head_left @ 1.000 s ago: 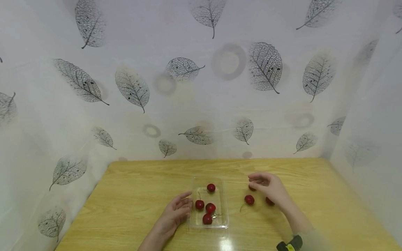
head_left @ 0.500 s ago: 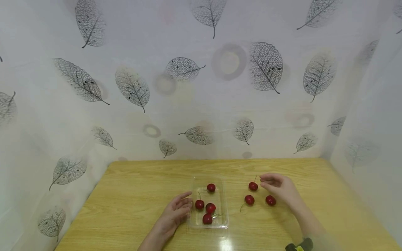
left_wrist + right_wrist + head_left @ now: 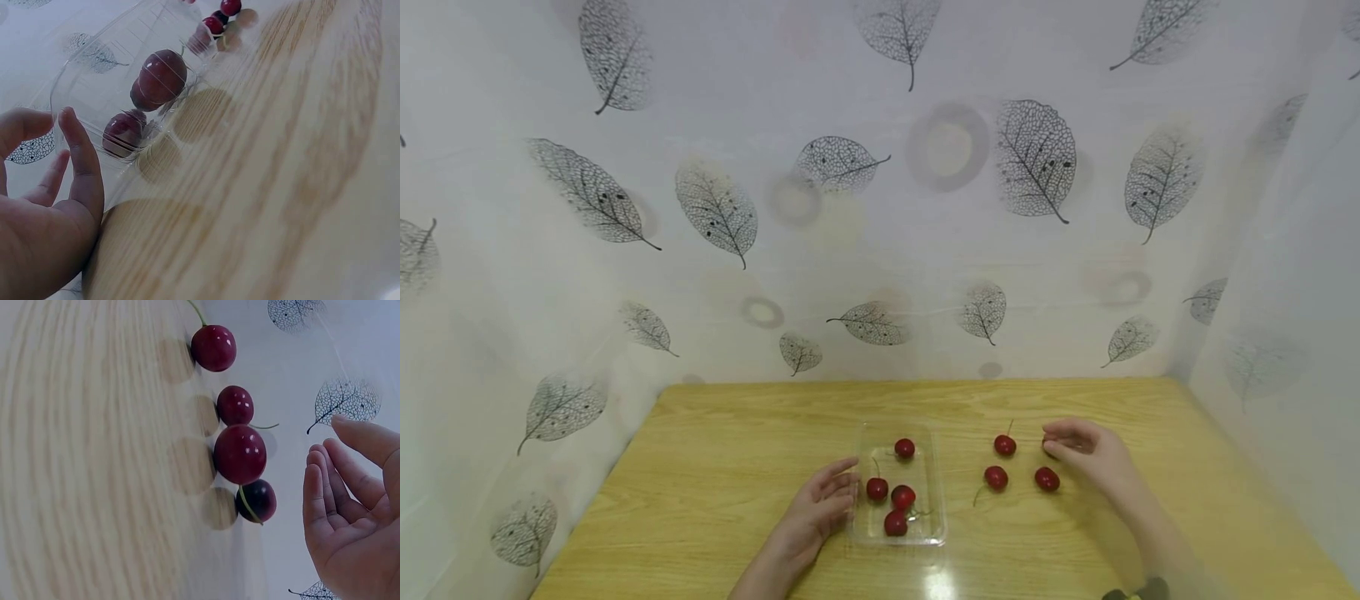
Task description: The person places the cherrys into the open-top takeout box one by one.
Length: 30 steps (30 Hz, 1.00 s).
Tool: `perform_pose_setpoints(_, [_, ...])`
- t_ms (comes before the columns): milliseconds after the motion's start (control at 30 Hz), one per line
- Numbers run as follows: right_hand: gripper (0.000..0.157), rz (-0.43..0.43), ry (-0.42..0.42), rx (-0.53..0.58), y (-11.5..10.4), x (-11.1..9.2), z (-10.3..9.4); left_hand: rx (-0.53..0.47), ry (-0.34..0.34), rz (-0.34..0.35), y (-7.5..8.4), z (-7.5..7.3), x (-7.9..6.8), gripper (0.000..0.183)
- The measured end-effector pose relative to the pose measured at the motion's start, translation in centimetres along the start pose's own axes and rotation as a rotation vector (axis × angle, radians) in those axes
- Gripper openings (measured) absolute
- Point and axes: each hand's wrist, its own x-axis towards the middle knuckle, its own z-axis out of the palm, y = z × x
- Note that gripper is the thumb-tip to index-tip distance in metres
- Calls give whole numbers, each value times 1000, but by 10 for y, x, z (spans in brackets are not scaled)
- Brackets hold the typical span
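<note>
My left hand (image 3: 814, 510) stands at the left side of a clear plastic box (image 3: 891, 540), fingertips against its wall, fingers loosely bent. Inside the box lie several dark red cherries with stems, among them one cherry (image 3: 904, 449) at the back. To the right, my right hand (image 3: 1086, 454) hovers just above the table, thumb apart from its fingers and nothing between them in the right wrist view. One cherry (image 3: 1048, 447) is partly hidden behind its fingertips. Nearby on the table are a cherry (image 3: 1047, 479), a stemmed cherry (image 3: 1004, 445) and another cherry (image 3: 996, 477).
The wooden table (image 3: 730, 450) ends at a pale curtain (image 3: 865, 250) printed with leaf skeletons, which also runs along both sides. A bright light reflection shows on the wood in front of the box.
My right hand has moved right, away from the stemmed cherry it covered, uncovering the loose cherries one after another. The left hand and box have stayed put.
</note>
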Motion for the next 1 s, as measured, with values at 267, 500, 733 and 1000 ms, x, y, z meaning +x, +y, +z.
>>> perform_pose_setpoints(267, [40,45,2,-73,9,-1,-9,6,-2,4,1,1,-1,67])
perform_pose_setpoints(500, [39,39,15,-85,21,-1,-14,9,0,8,2,1,-1,68])
perform_pose_setpoints(733, [37,34,21,-71,31,0,-15,4,2,6,2,1,-1,67])
perform_pose_setpoints(1000, [40,61,20,-76,36,3,-16,2,0,1,1,0,0,68])
